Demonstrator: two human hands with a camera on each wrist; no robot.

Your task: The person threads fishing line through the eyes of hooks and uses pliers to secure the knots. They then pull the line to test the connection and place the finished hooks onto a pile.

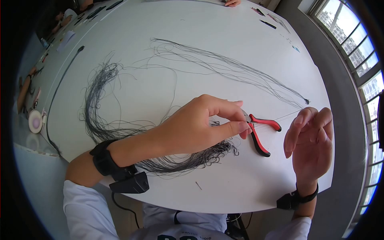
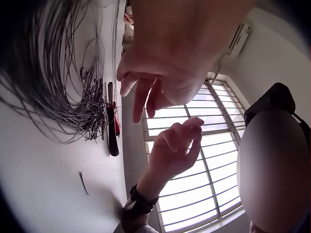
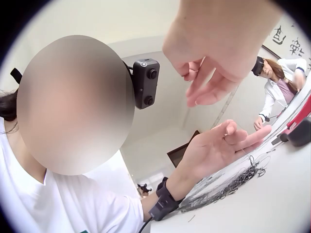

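Observation:
My left hand (image 1: 200, 124) reaches over a curved bundle of thin dark wires (image 1: 94, 104), thumb and forefinger pinched together. To its right my right hand (image 1: 312, 140) is raised off the table, its thumb and forefinger also meeting in a pinch. A very fine strand (image 1: 286, 116) runs between the two hands. Just beyond the left fingertips lie pliers with red and black handles (image 1: 259, 141), their tip hidden behind that hand. The bundle's small looped ends (image 1: 224, 150) show below the left hand, near the pliers.
A longer, straighter bundle of wires (image 1: 228, 60) lies across the far part of the white table (image 1: 240, 188). A short dark snippet (image 1: 198, 185) is near the front edge. Tape (image 1: 36, 121) sits at far left; a black tool (image 1: 268, 24) lies at back right. Another person's hand (image 1: 233, 3) is opposite.

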